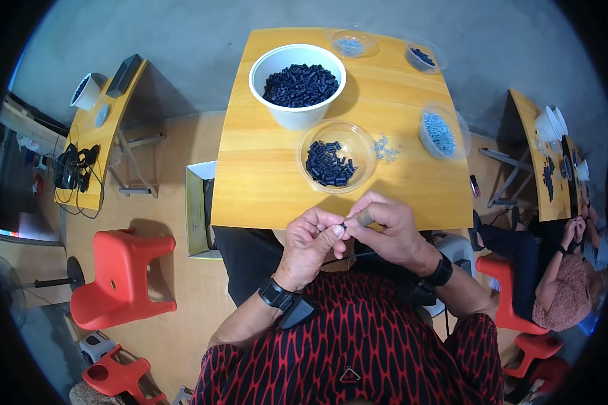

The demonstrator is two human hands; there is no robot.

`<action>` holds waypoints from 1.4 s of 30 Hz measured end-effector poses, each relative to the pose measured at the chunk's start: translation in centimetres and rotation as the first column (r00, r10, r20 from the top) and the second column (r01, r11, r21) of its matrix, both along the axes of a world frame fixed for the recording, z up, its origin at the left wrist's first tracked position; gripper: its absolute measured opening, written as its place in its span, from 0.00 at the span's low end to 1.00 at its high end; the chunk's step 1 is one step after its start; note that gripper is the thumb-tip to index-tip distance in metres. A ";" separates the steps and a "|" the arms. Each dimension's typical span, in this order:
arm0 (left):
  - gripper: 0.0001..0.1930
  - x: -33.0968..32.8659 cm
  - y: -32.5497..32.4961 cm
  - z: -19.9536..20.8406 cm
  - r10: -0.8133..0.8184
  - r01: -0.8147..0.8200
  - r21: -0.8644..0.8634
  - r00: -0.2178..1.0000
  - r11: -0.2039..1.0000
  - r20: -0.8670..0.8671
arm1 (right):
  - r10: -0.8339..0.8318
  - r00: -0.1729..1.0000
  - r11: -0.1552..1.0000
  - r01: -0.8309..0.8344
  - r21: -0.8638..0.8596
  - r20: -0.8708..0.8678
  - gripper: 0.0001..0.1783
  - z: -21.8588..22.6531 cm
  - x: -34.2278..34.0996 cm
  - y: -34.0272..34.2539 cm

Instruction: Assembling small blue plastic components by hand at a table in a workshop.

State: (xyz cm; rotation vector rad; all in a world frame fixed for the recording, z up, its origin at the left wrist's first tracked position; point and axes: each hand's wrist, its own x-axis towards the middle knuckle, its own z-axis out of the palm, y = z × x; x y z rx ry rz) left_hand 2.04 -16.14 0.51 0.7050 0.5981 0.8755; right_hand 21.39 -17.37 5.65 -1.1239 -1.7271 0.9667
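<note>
My left hand pinches a small black piece between thumb and fingers, just in front of the table's near edge. My right hand meets it there with closed fingertips; what they hold is too small to make out. A tan cover wraps one right finger. Beyond my hands stands a clear plastic bowl with short black tube-like pieces. Beside it, several tiny pale pieces lie loose on the yellow wooden table.
A white tub full of black pieces stands far left on the table. Clear bowls of small pieces line its right and far sides. A red stool is at left. On the right a seated person works at another table.
</note>
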 end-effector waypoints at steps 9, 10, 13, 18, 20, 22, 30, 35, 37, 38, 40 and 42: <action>0.06 -0.4 1.0 -1.1 0.148 -0.146 0.083 0.989 0.986 -0.016 | -0.128 0.897 0.981 0.054 0.184 0.424 0.04 3.3 3.0 6.8; 0.06 -0.6 1.2 -1.0 0.181 -0.179 0.057 0.982 0.982 -0.043 | -0.211 0.830 0.963 0.085 0.258 0.516 0.05 3.5 2.9 7.7; 0.06 -1.0 1.6 -1.8 0.195 -0.194 0.038 0.980 0.980 -0.036 | -0.135 0.686 0.943 -0.133 0.306 0.714 0.05 1.8 2.7 9.9; 0.06 -1.2 1.7 -2.4 0.240 -0.240 0.006 0.971 0.971 -0.012 | 0.015 0.548 0.935 -0.305 0.183 0.837 0.07 1.0 0.9 12.0; 0.06 -1.4 1.7 -2.6 0.253 -0.253 -0.005 0.967 0.967 -0.003 | 0.068 0.541 0.921 -0.357 0.156 0.838 0.07 0.7 0.5 12.7; 0.07 -1.5 1.7 -2.7 0.263 -0.262 -0.036 0.964 0.964 0.029 | 0.090 0.494 0.909 -0.395 0.131 0.865 0.09 0.3 0.5 13.2; 0.08 -0.9 1.8 -2.5 0.221 -0.221 -0.016 0.975 0.975 -0.008 | 0.054 0.363 0.922 -0.376 0.093 0.930 0.05 1.6 0.9 13.0; 0.07 -1.2 1.6 -1.7 0.236 -0.236 -0.008 0.971 0.972 -0.032 | 0.074 0.889 0.958 0.063 -0.280 0.452 0.06 5.3 -0.1 9.6; 0.06 -0.9 1.6 -1.6 0.200 -0.200 -0.012 0.977 0.980 0.075 | 0.061 0.964 0.920 0.045 -0.388 0.257 0.06 4.3 -0.1 7.5; 0.06 -0.7 1.5 -1.7 0.190 -0.190 -0.009 0.979 0.982 0.074 | 0.057 0.995 0.912 -0.017 -0.411 0.086 0.05 3.3 -0.1 6.4; 0.06 -0.3 1.3 -1.0 0.146 -0.147 0.012 0.986 0.989 0.078 | 0.065 0.980 0.913 -0.136 -0.386 -0.190 0.06 2.1 -0.4 4.5; 0.06 -0.7 1.1 -0.9 0.145 -0.147 0.026 0.987 0.989 0.073 | 0.019 0.966 0.866 -0.145 -0.479 -0.258 0.07 2.9 -1.5 3.5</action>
